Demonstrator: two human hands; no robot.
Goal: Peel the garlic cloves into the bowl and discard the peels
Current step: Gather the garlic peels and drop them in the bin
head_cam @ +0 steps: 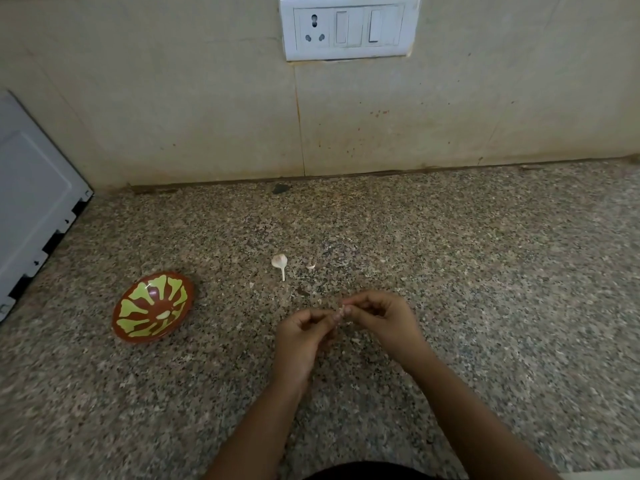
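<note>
The bowl (145, 296), brown with a yellow-green pattern, stood on the speckled stone counter (485, 271), well to the left of both hands. It was tilted, with its opening turned towards the camera. One pale piece (163, 314) lay near its centre, apparently a peeled clove, though the view was too soft to confirm this.

The left hand (299, 336) and right hand (384, 322) were raised just above the counter, close together in the lower middle of the view. Their fingertips met over a small pale garlic clove (341, 310). The left hand's fingers were curled, with thumb and fingertips pinching the clove from the left. The right hand's fingers were likewise curled, its thumb and forefinger pinching the same clove from the right. Both forearms were bare and entered from the bottom edge, converging towards the clove. Neither hand touched the bowl.

Beyond the hands, a garlic piece with a stalk (280, 262) lay on the counter. A small scrap of peel (311, 266) lay just to its right, apart from it.

A white socket-and-switch plate (349, 27) was fixed to the tiled wall (207, 116) behind the counter. A grey metal panel (34, 202) stood at the left edge, behind the bowl.
</note>
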